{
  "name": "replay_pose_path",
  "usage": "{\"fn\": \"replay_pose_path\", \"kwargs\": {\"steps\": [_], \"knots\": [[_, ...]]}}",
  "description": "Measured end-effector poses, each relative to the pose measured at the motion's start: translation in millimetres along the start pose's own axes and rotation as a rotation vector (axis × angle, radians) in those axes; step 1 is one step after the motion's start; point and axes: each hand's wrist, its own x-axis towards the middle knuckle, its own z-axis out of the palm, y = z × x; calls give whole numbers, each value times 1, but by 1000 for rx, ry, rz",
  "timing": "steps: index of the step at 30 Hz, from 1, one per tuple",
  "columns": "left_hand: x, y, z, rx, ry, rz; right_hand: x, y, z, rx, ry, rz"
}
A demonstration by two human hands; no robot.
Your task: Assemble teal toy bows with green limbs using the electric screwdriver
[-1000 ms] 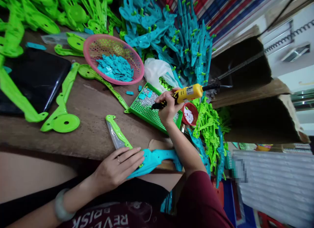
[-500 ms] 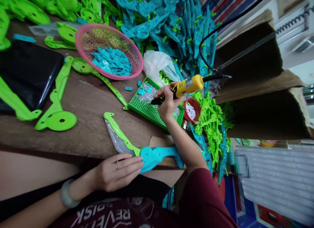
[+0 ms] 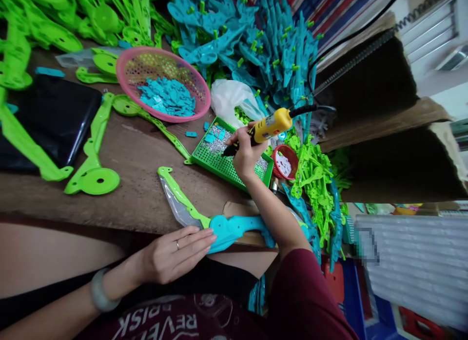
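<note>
My right hand (image 3: 244, 152) is wrapped round a yellow and black electric screwdriver (image 3: 271, 127), its tip pointing down over the green perforated tray (image 3: 234, 173). Many small silver screws (image 3: 216, 146) and a few flat turquoise pieces lie in that tray. At the table's near edge, my left hand (image 3: 175, 254) rests its straight, closed-together fingers on a turquoise plastic toy part (image 3: 228, 232), holding it; the thumb is hidden. A lime-green arm (image 3: 183, 193) with a clear blade-shaped piece (image 3: 178, 206) extends from this part. My right forearm covers some of its far end.
A pink basket (image 3: 122, 69) holds flat turquoise pieces. Lime-green parts (image 3: 97, 18) and turquoise parts (image 3: 219, 37) are heaped behind. A small red basket (image 3: 280, 173) stands beside the tray. Open cardboard boxes (image 3: 380, 120) are at the right, near a coiled cable (image 3: 358, 59).
The screwdriver and my right hand have shifted slightly left, staying over the tray. The view has moved a little. My left hand remains on the turquoise toy part.
</note>
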Motion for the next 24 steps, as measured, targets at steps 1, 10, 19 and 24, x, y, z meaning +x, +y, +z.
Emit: {"fn": "replay_pose_path", "kwargs": {"steps": [1,10,19,24], "knots": [[-1,0,1,-6,3,0,1,-4,0,0,16,3],[-4,3,-1,8,13,-26,-74,-119,-40,185,-22,23],[-7,3,2,-6,36,-34,-130,-115,-58,198,-277,94],[-8,4,2,2,39,-24,-134,-108,-58,163,-380,135]]}}
